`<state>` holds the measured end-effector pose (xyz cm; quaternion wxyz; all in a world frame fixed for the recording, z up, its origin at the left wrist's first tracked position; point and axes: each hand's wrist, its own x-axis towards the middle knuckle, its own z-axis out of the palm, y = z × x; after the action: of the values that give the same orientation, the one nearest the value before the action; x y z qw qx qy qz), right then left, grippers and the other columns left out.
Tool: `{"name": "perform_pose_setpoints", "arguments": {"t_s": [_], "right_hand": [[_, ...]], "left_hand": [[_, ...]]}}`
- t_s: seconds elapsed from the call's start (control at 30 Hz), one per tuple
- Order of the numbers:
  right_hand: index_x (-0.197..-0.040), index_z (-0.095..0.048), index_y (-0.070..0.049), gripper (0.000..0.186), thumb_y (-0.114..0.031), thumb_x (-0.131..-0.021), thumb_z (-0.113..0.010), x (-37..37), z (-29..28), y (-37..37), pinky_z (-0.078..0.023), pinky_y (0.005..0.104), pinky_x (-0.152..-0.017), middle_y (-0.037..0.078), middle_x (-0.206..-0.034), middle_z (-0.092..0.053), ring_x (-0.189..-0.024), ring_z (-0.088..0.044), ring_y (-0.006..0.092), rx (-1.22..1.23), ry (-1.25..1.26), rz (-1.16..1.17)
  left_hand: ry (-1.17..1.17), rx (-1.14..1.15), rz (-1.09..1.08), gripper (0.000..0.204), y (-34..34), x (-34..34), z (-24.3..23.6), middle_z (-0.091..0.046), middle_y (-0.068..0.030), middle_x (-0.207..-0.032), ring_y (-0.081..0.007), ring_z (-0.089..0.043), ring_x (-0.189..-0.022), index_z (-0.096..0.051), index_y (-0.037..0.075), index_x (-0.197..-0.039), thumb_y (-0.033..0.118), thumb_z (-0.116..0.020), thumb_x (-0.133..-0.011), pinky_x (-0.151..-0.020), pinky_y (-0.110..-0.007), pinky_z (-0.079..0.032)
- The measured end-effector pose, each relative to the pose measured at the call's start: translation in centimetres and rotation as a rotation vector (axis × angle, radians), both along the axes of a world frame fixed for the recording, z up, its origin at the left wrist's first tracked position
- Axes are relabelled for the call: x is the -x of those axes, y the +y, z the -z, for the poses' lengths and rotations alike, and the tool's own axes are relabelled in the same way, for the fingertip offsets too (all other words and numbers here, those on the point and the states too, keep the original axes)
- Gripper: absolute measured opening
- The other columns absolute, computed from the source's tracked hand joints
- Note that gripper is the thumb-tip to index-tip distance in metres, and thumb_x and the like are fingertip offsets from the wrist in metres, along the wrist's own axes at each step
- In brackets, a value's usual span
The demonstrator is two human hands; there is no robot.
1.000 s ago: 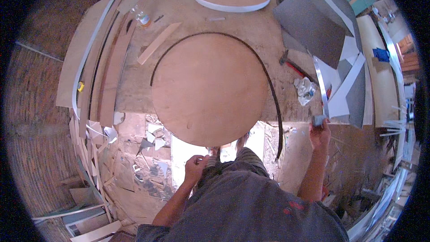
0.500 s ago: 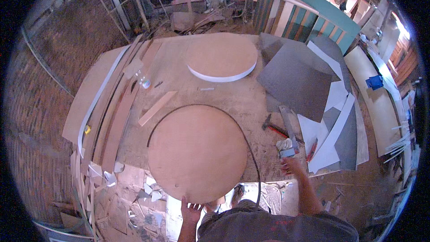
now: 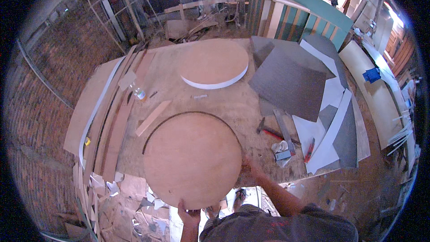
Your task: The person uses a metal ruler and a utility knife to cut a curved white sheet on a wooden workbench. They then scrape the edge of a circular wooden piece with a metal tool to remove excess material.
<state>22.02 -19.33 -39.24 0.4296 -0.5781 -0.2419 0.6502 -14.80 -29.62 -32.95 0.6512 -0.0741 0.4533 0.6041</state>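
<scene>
A round wooden board (image 3: 192,161) overhangs the near edge of the worktable. A thin dark strip (image 3: 193,112) curves round its far rim. My left hand (image 3: 188,215) grips the board's near edge, thumb on top and fingers partly hidden below. Against the right rim, where the strip runs down, lies my right hand (image 3: 247,166); its fingers are blurred and partly out of sight, so their hold cannot be made out. Right of that hand are a hammer (image 3: 274,132) with a red handle, a red-handled tool (image 3: 309,150) and a small grey-blue block (image 3: 283,155) on a whitish cloth.
A second wooden disc (image 3: 215,60) with a white rim lies farther back on the worktable (image 3: 215,101). Grey and white sheets (image 3: 286,80) overlap at right. Long wooden strips (image 3: 117,139), a clear bottle (image 3: 139,93) and a yellow tape measure (image 3: 87,141) are at left. Scraps litter the floor.
My right hand has moved left from beside the cloth to the board's right rim. The strip's end, hanging loose toward me before, is no longer seen there. My left hand stays at the near edge.
</scene>
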Motion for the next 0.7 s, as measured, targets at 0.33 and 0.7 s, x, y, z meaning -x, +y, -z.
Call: {"name": "perform_pose_setpoints", "arguments": {"t_s": [0.33,0.7], "right_hand": [[-0.155,-0.055,-0.023,0.088,-0.081,-0.089,-0.064,-5.6,-3.5,17.7,-0.045,0.0611,-0.097,0.016,-0.142,-0.058,-0.129,-0.053,0.0332,0.087,-0.124,0.009],[-0.143,-0.066,-0.011,0.067,-0.06,-0.098,-0.071,2.7,-4.2,22.4,-0.056,0.04,-0.099,0.011,-0.125,-0.076,-0.112,-0.072,0.0217,-0.031,0.151,-0.296]], "left_hand": [[0.203,0.142,-0.087,0.071,2.8,2.1,-4.5,-0.053,-0.0162,-0.14,-0.033,-0.061,-0.126,-0.053,0.018,-0.146,0.053,-0.08,-0.09,-0.094,-0.049,-0.062],[0.523,0.094,-0.217,0.089,5.8,8.6,-1.5,-0.056,-0.0148,-0.15,-0.0357,-0.062,-0.13,-0.033,0.013,-0.164,0.04,-0.08,-0.093,-0.099,-0.055,-0.058]]}}
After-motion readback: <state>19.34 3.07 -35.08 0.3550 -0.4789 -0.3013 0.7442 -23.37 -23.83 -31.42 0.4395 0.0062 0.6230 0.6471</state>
